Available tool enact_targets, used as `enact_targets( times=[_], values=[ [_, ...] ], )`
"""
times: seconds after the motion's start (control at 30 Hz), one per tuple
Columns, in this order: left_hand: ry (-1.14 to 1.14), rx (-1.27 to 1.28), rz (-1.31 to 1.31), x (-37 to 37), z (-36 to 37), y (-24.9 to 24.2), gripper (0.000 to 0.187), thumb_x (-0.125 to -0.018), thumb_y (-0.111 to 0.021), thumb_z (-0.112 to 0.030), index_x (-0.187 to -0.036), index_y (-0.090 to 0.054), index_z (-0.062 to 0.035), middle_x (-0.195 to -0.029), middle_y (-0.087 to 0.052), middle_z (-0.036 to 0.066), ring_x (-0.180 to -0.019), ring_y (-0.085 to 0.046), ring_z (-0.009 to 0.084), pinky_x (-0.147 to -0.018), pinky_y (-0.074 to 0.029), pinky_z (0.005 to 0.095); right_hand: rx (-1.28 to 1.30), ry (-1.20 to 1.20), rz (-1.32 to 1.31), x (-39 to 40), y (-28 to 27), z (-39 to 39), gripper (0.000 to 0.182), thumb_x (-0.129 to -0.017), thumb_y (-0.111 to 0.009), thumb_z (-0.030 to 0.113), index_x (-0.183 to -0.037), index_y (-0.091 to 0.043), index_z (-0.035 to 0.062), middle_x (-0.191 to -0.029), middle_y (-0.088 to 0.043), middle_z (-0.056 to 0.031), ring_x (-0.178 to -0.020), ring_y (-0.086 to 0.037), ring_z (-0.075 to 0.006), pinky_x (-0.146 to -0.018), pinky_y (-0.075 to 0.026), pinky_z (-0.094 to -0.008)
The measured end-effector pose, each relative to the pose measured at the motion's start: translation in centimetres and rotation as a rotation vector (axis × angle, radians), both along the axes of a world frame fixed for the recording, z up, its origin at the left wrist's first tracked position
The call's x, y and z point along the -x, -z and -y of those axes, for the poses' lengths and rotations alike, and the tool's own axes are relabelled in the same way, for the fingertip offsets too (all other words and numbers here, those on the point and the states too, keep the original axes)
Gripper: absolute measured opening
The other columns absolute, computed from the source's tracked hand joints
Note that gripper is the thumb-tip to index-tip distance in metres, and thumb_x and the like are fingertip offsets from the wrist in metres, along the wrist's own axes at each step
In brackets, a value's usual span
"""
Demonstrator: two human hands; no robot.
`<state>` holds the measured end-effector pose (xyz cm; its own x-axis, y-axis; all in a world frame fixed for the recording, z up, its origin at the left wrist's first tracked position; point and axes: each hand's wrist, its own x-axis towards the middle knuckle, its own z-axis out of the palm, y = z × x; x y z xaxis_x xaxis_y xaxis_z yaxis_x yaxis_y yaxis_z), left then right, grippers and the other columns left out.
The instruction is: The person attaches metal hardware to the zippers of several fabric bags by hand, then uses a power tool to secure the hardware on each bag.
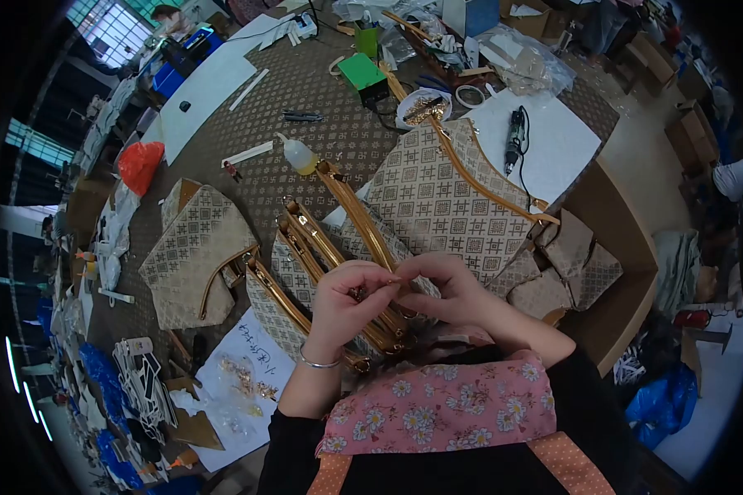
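My left hand (351,299) is closed, thumb and forefinger pinched, with small dark-gold metal bits showing in the curl of its fingers. My right hand (444,290) also pinches, its fingertips meeting those of the left. Whatever lies between the fingertips is too small to name. Just below and beyond my hands are several patterned handbags with gold-brown trim (309,239), standing close together. A larger beige patterned bag (446,194) with a tan strap lies beyond my right hand. Another patterned bag (194,260) rests to the left.
A cardboard box (636,247) with patterned bags stands at the right. Farther back are a bowl of gold metal parts (423,107), a green box (363,74), a squeeze bottle (299,155) and a corded tool (515,140). Bagged fittings (239,384) lie on paper at the left.
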<state>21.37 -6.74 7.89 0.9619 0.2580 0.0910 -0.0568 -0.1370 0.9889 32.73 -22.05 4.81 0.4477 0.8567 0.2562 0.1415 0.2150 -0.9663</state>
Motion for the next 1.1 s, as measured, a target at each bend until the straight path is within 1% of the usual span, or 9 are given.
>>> enact_targets(
  times=[0.1,0.2,0.27,0.43,0.5,0.63,0.7,0.83,1.1],
  values=[
    [-0.053,0.165,-0.110,-0.1,0.3,0.5,0.014,-0.075,-0.067,0.002,-0.088,-0.067,-0.0004,-0.076,-0.058,-0.002,-0.064,-0.049,0.0028,-0.058,-0.040,0.0175,0.086,0.067,0.191,0.1,-1.1,0.2,0.012,-0.075,-0.066,0.006,-0.085,-0.062,0.0016,-0.077,-0.062,-0.0082,-0.071,-0.060,-0.0175,-0.063,-0.046,-0.0280],
    [-0.038,0.294,-0.181,-0.1,-0.3,-0.3,0.014,-0.075,-0.066,0.002,-0.089,-0.066,0.0007,-0.075,-0.058,-0.003,-0.062,-0.048,0.0020,-0.057,-0.040,0.0170,0.072,0.049,0.137,0.5,-0.8,0.0,0.011,-0.075,-0.065,0.005,-0.085,-0.063,0.0014,-0.075,-0.062,-0.0093,-0.069,-0.060,-0.0203,-0.062,-0.046,-0.0290],
    [0.100,0.130,-0.115,0.1,-1.3,-1.0,0.015,-0.074,-0.066,0.002,-0.089,-0.067,0.0001,-0.075,-0.059,-0.002,-0.060,-0.047,0.0018,-0.056,-0.039,0.0171,0.028,0.061,0.146,0.7,-0.6,-0.2,0.012,-0.074,-0.065,0.005,-0.086,-0.063,0.0018,-0.075,-0.062,-0.0094,-0.069,-0.060,-0.0205,-0.062,-0.046,-0.0290],
    [0.054,-0.102,-0.057,0.9,-1.4,-1.3,0.016,-0.072,-0.063,0.006,-0.087,-0.066,0.0007,-0.073,-0.057,0.000,-0.059,-0.047,0.0035,-0.055,-0.039,0.0184,-0.056,0.068,0.223,1.0,-0.2,-0.8,0.012,-0.079,-0.061,0.006,-0.090,-0.064,0.0017,-0.073,-0.061,-0.0058,-0.065,-0.059,-0.0169,-0.059,-0.045,-0.0272],
    [0.009,-0.168,-0.026,1.1,-1.0,-1.7,0.016,-0.071,-0.062,0.009,-0.084,-0.066,0.0019,-0.070,-0.055,0.000,-0.061,-0.048,0.0051,-0.056,-0.039,0.0193,0.064,-0.070,-0.213,0.8,-0.1,-0.5,0.014,-0.088,-0.055,0.012,-0.095,-0.062,0.0018,-0.080,-0.061,-0.0019,-0.070,-0.056,-0.0110,-0.062,-0.045,-0.0249],
    [-0.054,-0.316,0.060,1.3,-0.1,-1.8,0.015,-0.071,-0.062,0.009,-0.083,-0.065,0.0011,-0.069,-0.055,0.001,-0.059,-0.048,0.0060,-0.056,-0.039,0.0196,0.209,-0.116,-0.440,0.6,-0.6,-0.8,0.020,-0.092,-0.053,0.018,-0.096,-0.063,0.0016,-0.089,-0.061,-0.0018,-0.081,-0.054,-0.0069,-0.071,-0.044,-0.0239],
    [-0.100,-0.358,0.099,1.4,0.1,-1.6,0.014,-0.071,-0.061,0.009,-0.083,-0.065,0.0010,-0.068,-0.055,0.001,-0.058,-0.048,0.0060,-0.056,-0.040,0.0196,0.130,-0.223,-0.328,0.4,0.4,-1.1,0.018,-0.092,-0.052,0.016,-0.096,-0.062,0.0020,-0.086,-0.057,-0.0011,-0.078,-0.053,-0.0078,-0.068,-0.043,-0.0226],
    [-0.180,-0.419,0.136,1.5,0.3,-0.8,0.016,-0.070,-0.062,0.008,-0.083,-0.065,-0.0002,-0.070,-0.056,0.001,-0.055,-0.046,0.0054,-0.055,-0.039,0.0193,0.151,-0.292,-0.397,-0.1,0.5,-1.1,0.016,-0.090,-0.056,0.015,-0.094,-0.063,0.0021,-0.088,-0.056,-0.0016,-0.079,-0.054,-0.0087,-0.069,-0.044,-0.0231],
    [-0.338,-0.171,0.073,1.9,1.4,0.6,0.013,-0.072,-0.061,0.007,-0.082,-0.064,0.0000,-0.067,-0.053,-0.002,-0.055,-0.043,0.0040,-0.055,-0.038,0.0178,0.086,-0.120,-0.071,0.4,-0.1,-1.1,0.009,-0.082,-0.064,0.010,-0.082,-0.066,0.0013,-0.076,-0.059,-0.0030,-0.074,-0.056,-0.0110,-0.064,-0.044,-0.0238]
  ],
)
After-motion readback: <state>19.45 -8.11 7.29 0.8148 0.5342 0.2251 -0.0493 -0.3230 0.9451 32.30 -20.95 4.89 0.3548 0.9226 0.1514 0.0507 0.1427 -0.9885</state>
